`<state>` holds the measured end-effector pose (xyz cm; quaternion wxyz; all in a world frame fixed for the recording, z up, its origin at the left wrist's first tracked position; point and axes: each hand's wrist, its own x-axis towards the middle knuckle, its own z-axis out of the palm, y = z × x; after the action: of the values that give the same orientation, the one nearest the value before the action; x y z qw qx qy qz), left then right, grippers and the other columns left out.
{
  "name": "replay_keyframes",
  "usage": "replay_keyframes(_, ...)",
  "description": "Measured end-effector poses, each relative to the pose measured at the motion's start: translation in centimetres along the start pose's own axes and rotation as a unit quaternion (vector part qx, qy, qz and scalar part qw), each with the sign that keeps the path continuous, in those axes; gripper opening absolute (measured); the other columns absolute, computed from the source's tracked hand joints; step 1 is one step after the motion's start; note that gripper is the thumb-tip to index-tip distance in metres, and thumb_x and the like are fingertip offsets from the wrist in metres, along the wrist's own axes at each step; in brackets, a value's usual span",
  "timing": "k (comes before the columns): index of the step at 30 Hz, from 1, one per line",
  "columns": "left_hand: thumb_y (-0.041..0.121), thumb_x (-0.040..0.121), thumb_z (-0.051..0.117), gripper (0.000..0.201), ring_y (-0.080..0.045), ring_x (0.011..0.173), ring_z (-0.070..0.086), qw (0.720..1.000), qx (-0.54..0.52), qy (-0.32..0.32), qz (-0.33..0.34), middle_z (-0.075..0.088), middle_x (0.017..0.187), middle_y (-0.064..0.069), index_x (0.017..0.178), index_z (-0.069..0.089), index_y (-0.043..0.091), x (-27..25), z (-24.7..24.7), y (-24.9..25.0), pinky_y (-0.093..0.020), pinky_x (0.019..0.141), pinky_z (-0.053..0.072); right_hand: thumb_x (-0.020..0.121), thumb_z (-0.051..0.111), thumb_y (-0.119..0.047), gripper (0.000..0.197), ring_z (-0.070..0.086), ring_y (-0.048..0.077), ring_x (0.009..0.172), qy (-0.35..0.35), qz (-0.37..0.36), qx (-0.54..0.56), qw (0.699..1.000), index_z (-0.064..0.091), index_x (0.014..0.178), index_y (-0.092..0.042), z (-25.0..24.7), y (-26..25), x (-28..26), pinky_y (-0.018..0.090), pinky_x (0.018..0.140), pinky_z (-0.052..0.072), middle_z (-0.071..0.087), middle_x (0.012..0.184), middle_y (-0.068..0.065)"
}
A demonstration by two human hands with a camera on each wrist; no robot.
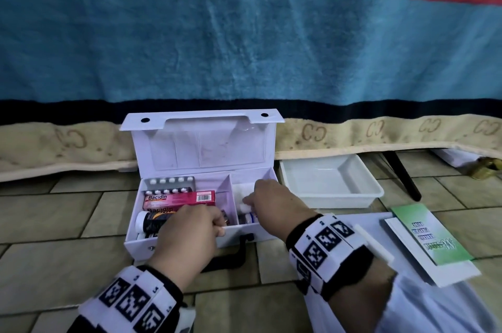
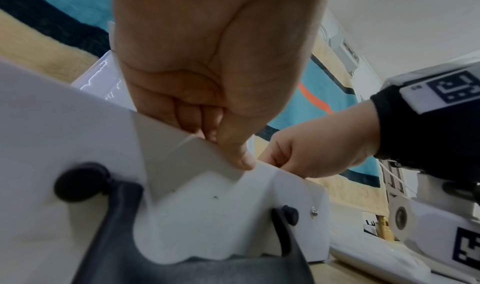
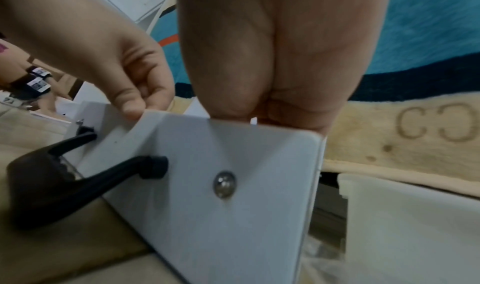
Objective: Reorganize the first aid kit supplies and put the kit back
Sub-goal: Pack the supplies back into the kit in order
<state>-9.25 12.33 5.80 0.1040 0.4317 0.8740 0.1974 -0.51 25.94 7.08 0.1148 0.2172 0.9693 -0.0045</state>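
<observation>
L hand [image 1: 187, 232] pinches kit [image 1: 190, 237] front wall; R hand [image 1: 271, 202] pinches cotton [image 1: 244, 207]. Tuck it low in right compartment, kit steady.

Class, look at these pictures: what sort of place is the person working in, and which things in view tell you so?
Probably a room in a home, on the floor. The first aid kit sits on floor tiles, beside a striped blanket that hangs like bedding, perhaps from a bed.
</observation>
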Motion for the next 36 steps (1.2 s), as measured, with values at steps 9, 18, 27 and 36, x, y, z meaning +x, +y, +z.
replay_keyframes(9,0.025,0.088,0.061,0.008,-0.013,0.081,0.056,1.0,-0.014,0.003,0.001,0.064,0.08,0.008,0.086,0.069,0.029,0.0,0.1,0.1,-0.024,0.07,0.044,0.088,0.052,-0.01,0.022,0.063,0.028,0.103,0.044,0.332,0.036,0.942,0.063,0.107,-0.007,-3.5,8.4,-6.1,0.029,0.079,0.049,0.066,0.11,0.012)
replay_keyframes(18,0.026,0.086,0.063,0.018,-0.01,0.073,0.053,1.0,-0.014,-0.004,-0.001,0.052,0.062,0.014,0.072,0.056,0.035,0.0,0.0,0.1,-0.023,0.065,0.038,0.079,0.071,-0.022,0.031,0.062,0.021,0.108,-0.094,0.352,0.002,0.931,0.062,0.107,-0.013,1.1,9.8,-8.1,0.03,0.082,0.048,0.066,0.114,0.003)
replay_keyframes(27,0.024,0.087,0.061,0.011,-0.006,0.074,0.048,1.0,-0.012,0.01,0.006,0.053,0.068,0.014,0.083,0.066,0.032,-0.2,-0.1,0.3,-0.021,0.067,0.036,0.077,0.055,-0.013,0.021,0.062,0.02,0.08,-0.073,0.354,0.039,0.932,0.042,0.061,-0.017,0.3,10.0,-8.8,0.022,0.06,0.044,0.059,0.078,-0.001)
replay_keyframes(36,0.025,0.088,0.061,0.01,-0.009,0.078,0.05,1.0,-0.02,0.003,0.004,0.059,0.08,0.009,0.091,0.069,0.028,-0.2,-0.2,0.3,-0.023,0.068,0.04,0.077,0.074,-0.02,0.026,0.051,0.009,0.056,0.18,0.154,0.335,0.912,0.048,0.071,-0.023,-4.3,3.7,-2.7,0.013,0.049,0.039,0.058,0.068,-0.003)
